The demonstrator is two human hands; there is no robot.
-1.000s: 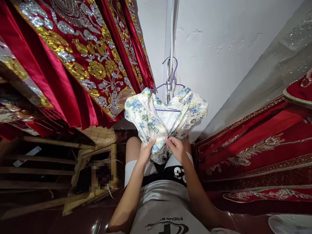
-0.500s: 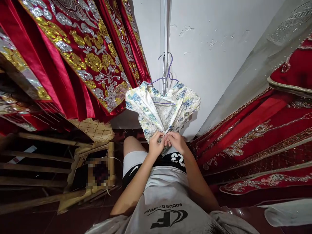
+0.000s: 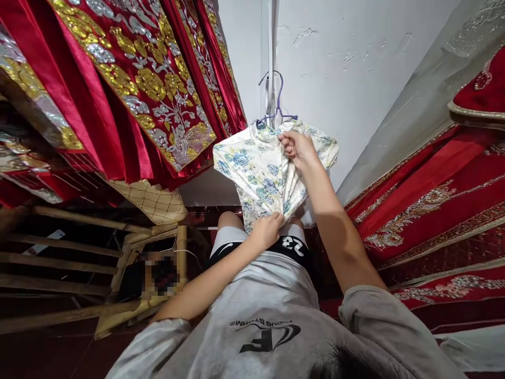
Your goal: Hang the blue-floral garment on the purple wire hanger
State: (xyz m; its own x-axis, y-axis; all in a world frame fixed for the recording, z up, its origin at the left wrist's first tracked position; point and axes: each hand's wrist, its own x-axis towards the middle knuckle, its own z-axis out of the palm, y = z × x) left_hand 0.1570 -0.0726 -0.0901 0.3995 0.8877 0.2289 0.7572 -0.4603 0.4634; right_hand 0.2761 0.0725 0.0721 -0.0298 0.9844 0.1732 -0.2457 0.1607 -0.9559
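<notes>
White wall (image 3: 335, 89) stands behind a flowered shirt (image 3: 252, 166); the right hand (image 3: 299, 150) pinches its front near the top, the left hand (image 3: 267, 230) clasps it lower down.

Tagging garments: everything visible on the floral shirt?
The floral shirt is white, soft-looking fabric with blue and yellowish flowers, short-sleeved, creased. It hangs on a purple hanger before a white wall, front edges close together. The right hand pinches it near the neckline; the left hand grips it low in front.
</notes>
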